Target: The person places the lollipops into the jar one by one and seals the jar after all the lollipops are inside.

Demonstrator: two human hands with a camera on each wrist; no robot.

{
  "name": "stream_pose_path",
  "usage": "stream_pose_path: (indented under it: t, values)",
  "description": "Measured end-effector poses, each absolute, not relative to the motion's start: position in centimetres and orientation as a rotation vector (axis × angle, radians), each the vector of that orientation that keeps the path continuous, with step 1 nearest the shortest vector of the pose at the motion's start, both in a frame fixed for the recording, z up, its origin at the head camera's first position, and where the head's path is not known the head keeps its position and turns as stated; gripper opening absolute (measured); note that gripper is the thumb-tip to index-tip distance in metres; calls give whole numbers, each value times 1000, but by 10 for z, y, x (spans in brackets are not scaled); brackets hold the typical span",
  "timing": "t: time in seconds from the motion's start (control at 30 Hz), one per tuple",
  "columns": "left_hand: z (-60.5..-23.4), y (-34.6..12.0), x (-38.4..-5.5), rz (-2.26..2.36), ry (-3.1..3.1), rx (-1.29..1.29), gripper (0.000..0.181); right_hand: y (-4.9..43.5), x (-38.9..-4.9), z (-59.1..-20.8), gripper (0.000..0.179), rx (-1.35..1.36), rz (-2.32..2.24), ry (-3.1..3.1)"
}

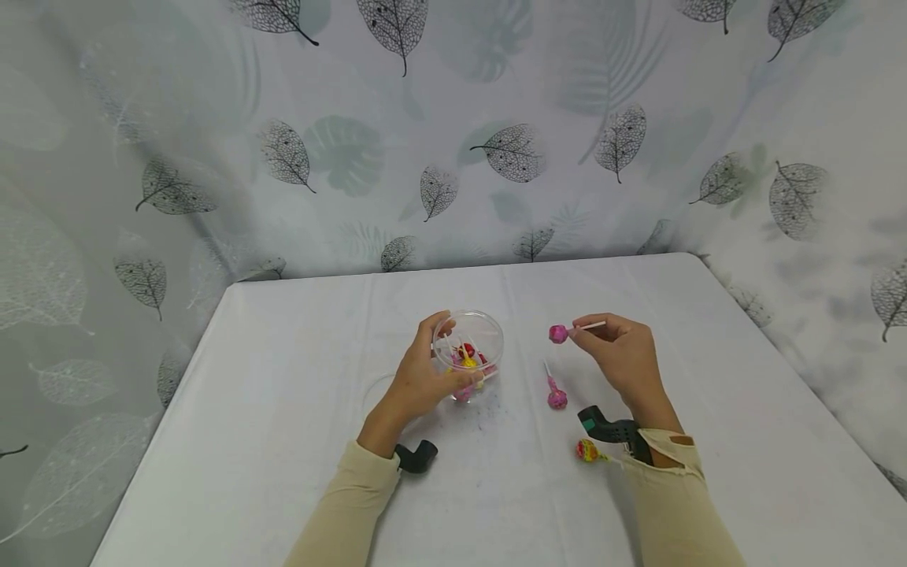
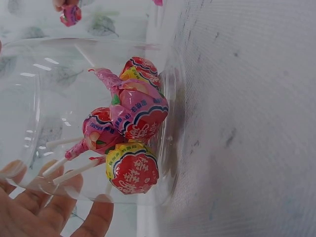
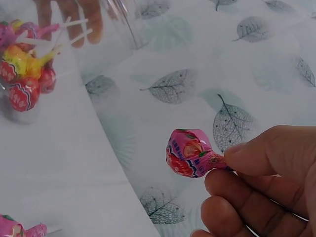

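Observation:
My left hand (image 1: 414, 382) grips a clear plastic jar (image 1: 478, 319) by its side, just above the white table. Several wrapped lollipops lie inside the jar, among them a pink one (image 2: 140, 108) and a yellow-and-red one (image 2: 132, 170), their white sticks pointing up toward its mouth. To the right of the jar, my right hand (image 1: 627, 358) pinches another pink lollipop (image 3: 188, 153) between thumb and fingers, near where wrapper meets stick. That lollipop is raised off the table, its head toward the jar.
On the table (image 1: 283, 441), a pink lollipop (image 1: 557, 398) lies below my right hand. A yellow-and-red lollipop (image 1: 586, 450) rests nearer me, beside the right wrist camera (image 1: 602, 425). A faint clear round edge (image 1: 368, 394) shows left of my left hand. Leaf-patterned cloth (image 1: 439, 189) hangs behind.

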State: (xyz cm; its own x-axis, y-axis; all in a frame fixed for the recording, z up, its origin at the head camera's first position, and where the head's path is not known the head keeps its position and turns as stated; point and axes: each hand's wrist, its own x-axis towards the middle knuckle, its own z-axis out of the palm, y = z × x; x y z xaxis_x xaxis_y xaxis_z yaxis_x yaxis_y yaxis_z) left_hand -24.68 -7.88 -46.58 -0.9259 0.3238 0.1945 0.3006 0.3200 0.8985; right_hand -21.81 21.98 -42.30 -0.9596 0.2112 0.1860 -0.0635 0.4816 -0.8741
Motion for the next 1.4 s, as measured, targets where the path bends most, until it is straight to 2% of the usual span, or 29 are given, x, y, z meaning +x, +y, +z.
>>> stream_pose_path:
  t: [1.07, 1.4]
  values:
    - [-464, -79, -246, 1728, 2533, 584, 94, 208, -210, -399, 26, -42, 1609, -2335]
    - [-464, -78, -246, 1698, 2533, 543, 98, 204, -210, -395, 26, -25, 1614, -2320]
